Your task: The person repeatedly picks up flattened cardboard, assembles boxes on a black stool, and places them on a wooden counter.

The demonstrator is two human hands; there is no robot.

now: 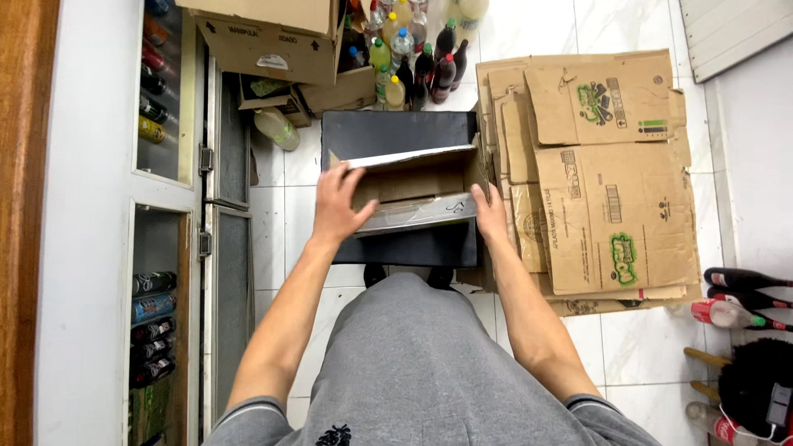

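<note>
An open brown cardboard box (413,186) sits on a black box-like stand (396,132) in front of me. My left hand (337,206) grips the box's left side, fingers over its near flap. On the right side, my right hand (491,216) presses against the box's near right corner. Both hands hold the same box between them. The inside of the box looks bare as far as I can see.
A pile of flattened cardboard boxes (611,182) lies on the tiled floor at right. Several drink bottles (413,58) stand behind the stand, beside more cartons (264,41). A glass-door cooler (157,248) with bottles is at left. More bottles (735,301) lie at right.
</note>
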